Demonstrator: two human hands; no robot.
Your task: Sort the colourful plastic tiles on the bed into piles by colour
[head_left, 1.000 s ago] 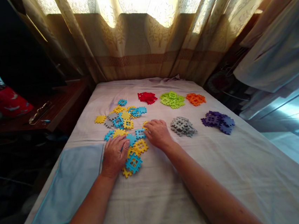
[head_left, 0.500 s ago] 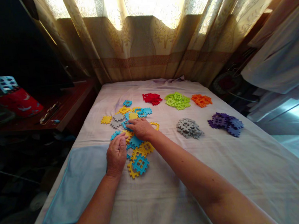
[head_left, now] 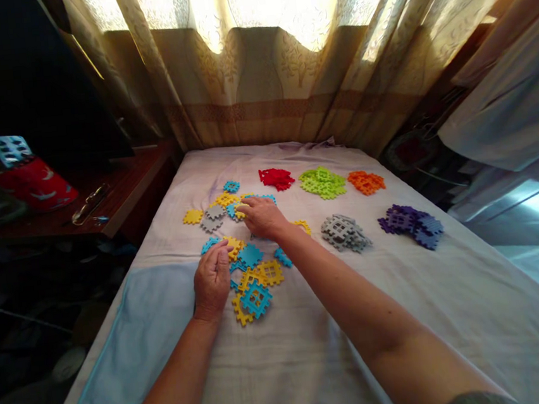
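1. The right hand (head_left: 261, 217) has bent fingers at a yellow piece (head_left: 240, 212). I can't tell if it grips it.
2. The left hand (head_left: 212, 284) is a bit curled. I can't tell if it holds anything. A blue piece (head_left: 250, 255) sits near it, at 2 o'clock.
3. From the right hand, the red pile (head_left: 277, 179) is at 1 o'clock, the purple pile (head_left: 412, 225) at 3.

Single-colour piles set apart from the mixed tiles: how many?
5: red pile, green pile and orange pile in the back row; grey pile and purple pile nearer, right of the right hand. None appears hidden.
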